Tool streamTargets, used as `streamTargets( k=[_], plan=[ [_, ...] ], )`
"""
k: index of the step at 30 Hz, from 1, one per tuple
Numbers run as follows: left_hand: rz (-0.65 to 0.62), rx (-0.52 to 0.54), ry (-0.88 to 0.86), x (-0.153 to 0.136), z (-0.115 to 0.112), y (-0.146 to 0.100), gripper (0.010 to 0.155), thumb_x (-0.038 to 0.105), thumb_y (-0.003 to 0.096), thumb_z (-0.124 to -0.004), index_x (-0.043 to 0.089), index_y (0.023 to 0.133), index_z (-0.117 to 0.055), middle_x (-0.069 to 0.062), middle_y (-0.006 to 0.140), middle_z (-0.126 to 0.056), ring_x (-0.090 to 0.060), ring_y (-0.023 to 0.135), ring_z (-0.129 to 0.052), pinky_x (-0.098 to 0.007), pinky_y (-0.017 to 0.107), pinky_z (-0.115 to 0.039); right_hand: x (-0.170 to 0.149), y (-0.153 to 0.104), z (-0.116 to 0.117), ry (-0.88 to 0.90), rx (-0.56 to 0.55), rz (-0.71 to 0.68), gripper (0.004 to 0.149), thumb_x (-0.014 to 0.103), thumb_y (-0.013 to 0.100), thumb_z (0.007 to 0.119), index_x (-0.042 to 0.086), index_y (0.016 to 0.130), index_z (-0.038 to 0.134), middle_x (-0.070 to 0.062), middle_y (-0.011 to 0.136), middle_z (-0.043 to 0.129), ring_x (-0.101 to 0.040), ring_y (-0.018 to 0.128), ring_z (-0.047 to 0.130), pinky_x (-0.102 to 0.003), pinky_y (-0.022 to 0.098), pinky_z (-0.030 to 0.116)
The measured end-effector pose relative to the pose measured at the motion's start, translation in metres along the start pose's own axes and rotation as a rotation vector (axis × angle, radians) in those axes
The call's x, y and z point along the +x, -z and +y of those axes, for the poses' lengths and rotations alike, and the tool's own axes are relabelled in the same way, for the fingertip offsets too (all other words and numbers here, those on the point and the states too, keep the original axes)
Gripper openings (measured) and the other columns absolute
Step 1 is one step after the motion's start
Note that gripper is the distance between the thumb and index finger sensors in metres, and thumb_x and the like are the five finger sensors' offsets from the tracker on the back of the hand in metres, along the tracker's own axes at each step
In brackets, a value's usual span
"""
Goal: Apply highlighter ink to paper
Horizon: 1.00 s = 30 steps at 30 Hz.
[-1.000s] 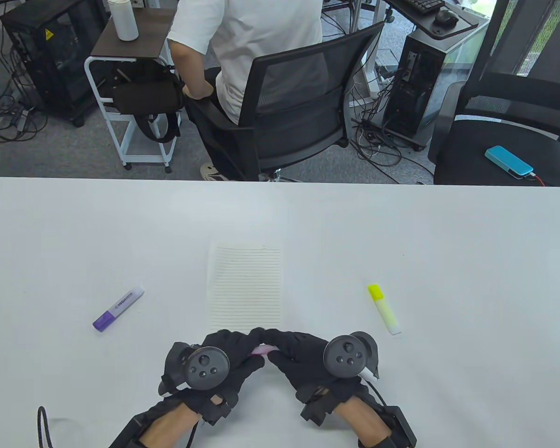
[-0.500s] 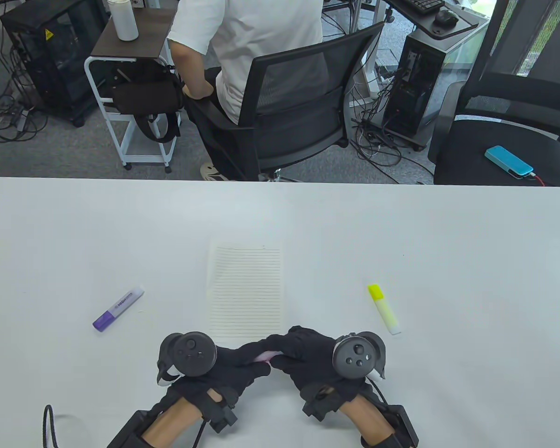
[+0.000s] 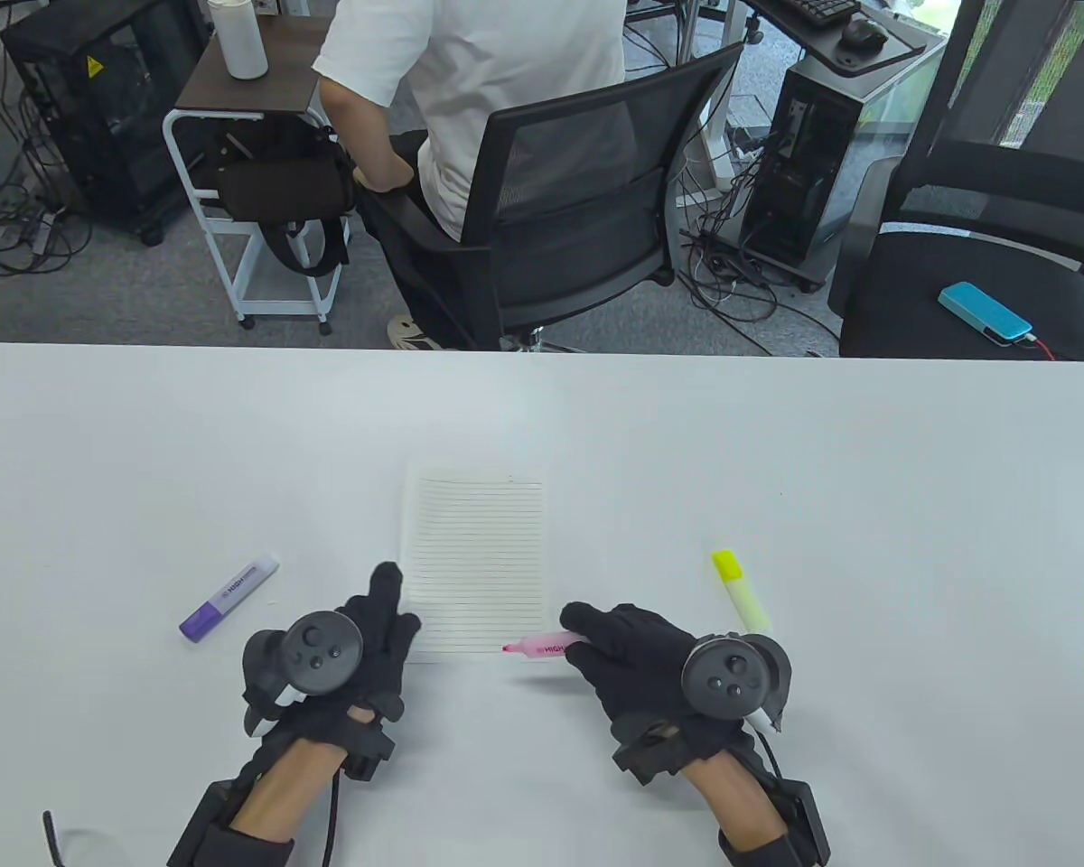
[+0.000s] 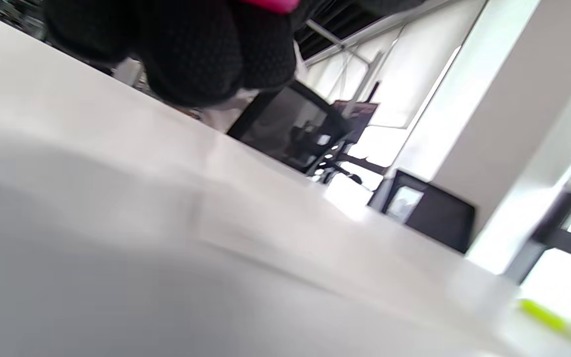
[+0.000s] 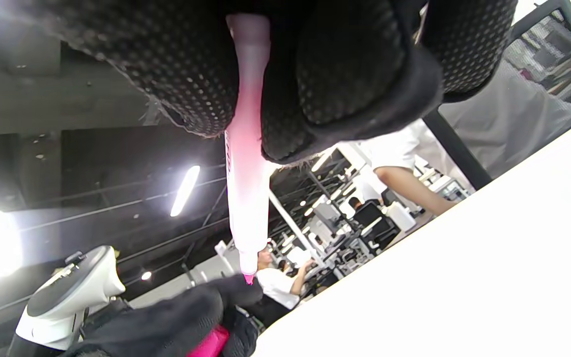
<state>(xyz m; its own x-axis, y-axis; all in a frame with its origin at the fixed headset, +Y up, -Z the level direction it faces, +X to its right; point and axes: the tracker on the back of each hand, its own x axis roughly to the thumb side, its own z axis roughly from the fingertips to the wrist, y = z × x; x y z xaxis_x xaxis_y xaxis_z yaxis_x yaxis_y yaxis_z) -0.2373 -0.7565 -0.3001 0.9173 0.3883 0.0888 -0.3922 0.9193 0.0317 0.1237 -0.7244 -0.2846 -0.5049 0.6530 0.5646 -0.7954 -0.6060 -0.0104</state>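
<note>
Table (image 3: 144, 433): white, carries all items; we note a seated person (image 3: 488, 90) on a mesh chair (image 3: 596, 208) beyond its far edge.
Paper (image 3: 474, 560): lined sheet, flat at table centre, long side running away from us.
L hand (image 3: 361, 650): at paper's near-left corner, fingers pointing to far side. We see a pink cap (image 4: 270, 5) in its fingers in the L wrist view; grip closed on cap.
R hand (image 3: 637, 650): near-right of paper, grip closed on pink highlighter (image 3: 542, 647).
Pink highlighter: uncapped, approx. horizontal, tip pointing left at paper's near edge. We cannot tell if tip touches the sheet.
Purple highlighter (image 3: 228, 598): capped, lying on table well left of paper, apart from L hand.
Yellow highlighter (image 3: 742, 596): capped, lying on table right of paper, just beyond R hand's tracker (image 3: 732, 673).
</note>
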Motion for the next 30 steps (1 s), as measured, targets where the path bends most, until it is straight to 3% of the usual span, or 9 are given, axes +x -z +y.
streamTargets(
  k=[2, 4, 8, 14, 24, 30],
  plan=[
    [0.076, -0.052, 0.166, -0.006, -0.005, 0.004, 0.065, 0.044, 0.0492, -0.062, 0.018, 0.108, -0.05, -0.006, 0.092, -0.078, -0.028, 0.067, -0.092, -0.056, 0.06, -0.073, -0.001, 0.0, 0.001, -0.014, 0.002, 0.017, 0.043, 0.031, 0.046, 0.091, 0.019, 0.087, 0.086, -0.016, 0.059, 0.099, -0.033, 0.035, 0.096, -0.064, 0.057, 0.072],
    [0.148, -0.155, 0.233, -0.009, -0.011, 0.008, 0.061, 0.041, 0.0487, -0.067, 0.026, 0.107, -0.059, -0.007, 0.096, -0.074, -0.03, 0.073, -0.087, -0.057, 0.063, -0.069, -0.002, 0.0, 0.002, -0.027, 0.014, 0.027, 0.043, 0.031, 0.046, 0.091, 0.019, 0.087, 0.086, -0.016, 0.059, 0.099, -0.033, 0.035, 0.097, -0.063, 0.057, 0.073],
    [0.189, -0.253, 0.319, -0.01, -0.019, 0.012, 0.057, 0.037, 0.048, -0.072, 0.03, 0.105, -0.067, -0.009, 0.104, -0.064, -0.034, 0.083, -0.076, -0.06, 0.068, -0.059, -0.002, 0.001, 0.005, -0.021, 0.047, 0.027, 0.043, 0.031, 0.046, 0.091, 0.019, 0.087, 0.086, -0.016, 0.06, 0.099, -0.033, 0.036, 0.097, -0.063, 0.057, 0.073],
    [0.211, -0.311, 0.333, -0.012, -0.025, 0.014, 0.062, 0.033, 0.0482, -0.073, 0.029, 0.108, -0.055, -0.011, 0.113, -0.048, -0.039, 0.094, -0.061, -0.063, 0.072, -0.049, -0.001, 0.001, 0.008, -0.041, 0.066, 0.032, 0.043, 0.031, 0.047, 0.09, 0.019, 0.087, 0.086, -0.016, 0.06, 0.099, -0.033, 0.037, 0.097, -0.063, 0.057, 0.073],
    [0.197, -0.318, 0.312, -0.01, -0.024, 0.012, 0.066, 0.041, 0.0489, -0.07, 0.026, 0.11, -0.048, -0.013, 0.115, -0.038, -0.044, 0.102, -0.051, -0.066, 0.073, -0.045, -0.003, 0.009, 0.004, -0.043, 0.047, 0.095, 0.042, 0.031, 0.047, 0.091, 0.018, 0.087, 0.086, -0.013, 0.072, 0.1, -0.038, 0.05, 0.1, -0.064, 0.058, 0.072],
    [0.056, -0.27, 0.251, 0.005, -0.025, 0.009, 0.066, 0.044, 0.0489, -0.067, 0.028, 0.11, -0.049, -0.01, 0.118, -0.04, -0.05, 0.107, -0.037, -0.07, 0.073, -0.034, 0.013, 0.028, 0.001, -0.013, 0.004, 0.142, 0.043, 0.032, 0.048, 0.091, 0.018, 0.088, 0.084, -0.015, 0.071, 0.098, -0.036, 0.047, 0.097, -0.063, 0.057, 0.072]
  ],
)
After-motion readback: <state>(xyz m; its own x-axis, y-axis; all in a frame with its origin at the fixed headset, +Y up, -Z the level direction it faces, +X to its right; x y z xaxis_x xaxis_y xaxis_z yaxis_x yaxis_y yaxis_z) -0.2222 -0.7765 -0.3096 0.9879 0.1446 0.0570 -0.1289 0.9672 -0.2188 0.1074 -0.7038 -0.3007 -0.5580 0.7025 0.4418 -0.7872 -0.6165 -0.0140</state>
